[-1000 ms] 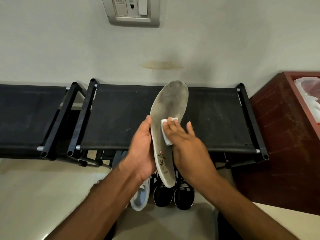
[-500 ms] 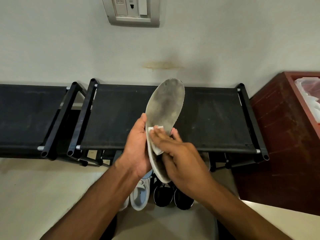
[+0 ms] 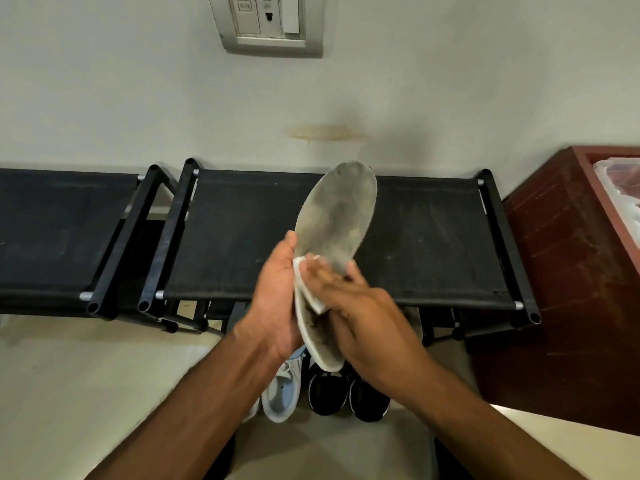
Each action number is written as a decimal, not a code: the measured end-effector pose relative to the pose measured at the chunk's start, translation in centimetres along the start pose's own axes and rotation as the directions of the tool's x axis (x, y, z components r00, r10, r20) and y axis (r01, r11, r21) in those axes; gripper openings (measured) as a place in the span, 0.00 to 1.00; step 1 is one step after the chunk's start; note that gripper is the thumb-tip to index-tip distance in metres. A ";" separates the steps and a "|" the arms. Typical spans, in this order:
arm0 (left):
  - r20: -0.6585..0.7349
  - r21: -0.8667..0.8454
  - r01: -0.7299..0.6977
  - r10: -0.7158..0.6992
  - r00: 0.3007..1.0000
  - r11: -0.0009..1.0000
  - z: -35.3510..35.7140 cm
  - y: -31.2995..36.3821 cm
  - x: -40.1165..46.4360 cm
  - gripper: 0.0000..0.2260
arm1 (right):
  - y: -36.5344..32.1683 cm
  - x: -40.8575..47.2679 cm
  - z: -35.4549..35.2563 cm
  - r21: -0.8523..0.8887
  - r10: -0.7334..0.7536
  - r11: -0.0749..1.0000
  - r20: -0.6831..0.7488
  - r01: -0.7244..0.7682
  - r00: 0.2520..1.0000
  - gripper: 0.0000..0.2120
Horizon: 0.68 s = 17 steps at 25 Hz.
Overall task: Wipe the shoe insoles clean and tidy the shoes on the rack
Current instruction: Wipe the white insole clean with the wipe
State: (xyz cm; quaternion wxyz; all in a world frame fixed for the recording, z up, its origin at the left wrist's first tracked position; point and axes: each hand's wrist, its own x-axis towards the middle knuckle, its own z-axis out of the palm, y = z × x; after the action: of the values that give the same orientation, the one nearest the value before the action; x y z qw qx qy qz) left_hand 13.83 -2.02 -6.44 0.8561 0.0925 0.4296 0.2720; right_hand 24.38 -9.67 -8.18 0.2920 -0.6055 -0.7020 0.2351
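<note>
Above black rack (image 3: 242, 237), left hand (image 3: 277, 303) grips grey insole (image 3: 337, 216); right hand (image 3: 363, 313) fingers press white wipe (image 3: 310, 299) flat on it

Left hand (image 3: 277, 299) grips a grey, dirty insole (image 3: 336, 223) by its edge, toe end up, over the black fabric shoe rack (image 3: 433, 237). Right hand (image 3: 367, 327) presses a white wipe (image 3: 308, 292) flat against the insole mid-section. White sneaker (image 3: 280, 393) and black sneaker pair (image 3: 346, 393) on the floor below.

Bare rack top (image 3: 242, 237); shoes (image 3: 325, 393) crowded beneath, cabinet (image 3: 571, 271) rightward.
</note>
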 end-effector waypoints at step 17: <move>0.155 0.156 0.073 -0.097 0.983 0.985 1.1 -2.7 -0.8 0.23 | 2.9 0.8 -1.7 -0.115 0.284 0.945 -0.172 -0.305 0.943 0.29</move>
State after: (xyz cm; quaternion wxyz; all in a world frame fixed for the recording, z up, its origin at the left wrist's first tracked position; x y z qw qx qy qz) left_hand 15.34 -4.63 -6.23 0.8897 0.1598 0.3813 0.1938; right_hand 27.56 -8.45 -8.78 0.2634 -0.7390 -0.5936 0.1793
